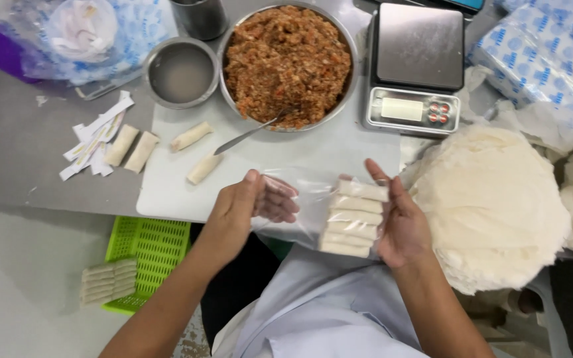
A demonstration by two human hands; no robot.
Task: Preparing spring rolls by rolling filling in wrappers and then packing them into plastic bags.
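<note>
Both bare forearms reach up from the lower edge and angle inward. The left hand (247,205) is held upright, palm turned toward the right, fingers (278,199) curled loosely. The right hand (399,222) faces it, palm inward, fingers (376,174) extended upward. The two hands stand apart, level with each other.
</note>
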